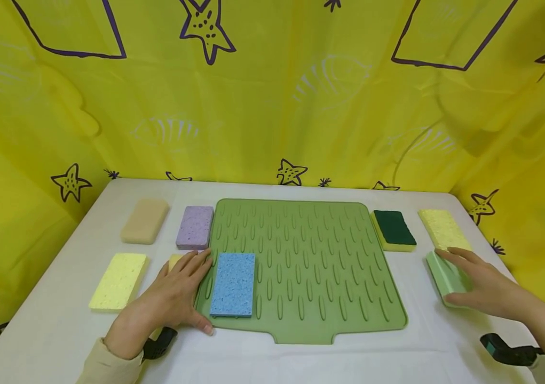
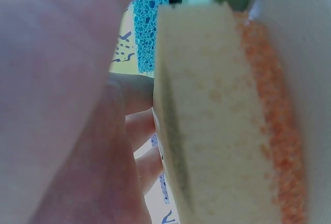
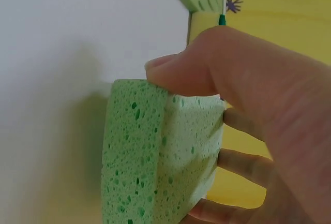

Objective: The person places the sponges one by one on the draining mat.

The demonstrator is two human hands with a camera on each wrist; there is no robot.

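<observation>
In the head view my left hand (image 1: 173, 290) lies by the mat's left edge, its fingers spread over a sponge (image 1: 174, 261) that it mostly hides. The left wrist view shows that sponge (image 2: 207, 115) as a cream layer above an orange one. A porous blue sponge (image 1: 232, 284) lies on the green ridged mat (image 1: 320, 277), right of those fingers. At the far right my right hand (image 1: 488, 282) grips a light-green sponge (image 1: 447, 280), thumb at its near end and fingers at the far end. Large pores cover this sponge (image 3: 132, 151) in the right wrist view.
Left of the mat are a purple sponge (image 1: 195, 228), a beige sponge (image 1: 144, 221) and a pale yellow sponge (image 1: 119, 281). To its right lie a sponge with a dark green scouring face (image 1: 394, 229) and another yellow sponge (image 1: 444, 229). A yellow curtain (image 1: 262, 106) hangs behind the white table (image 1: 358, 360).
</observation>
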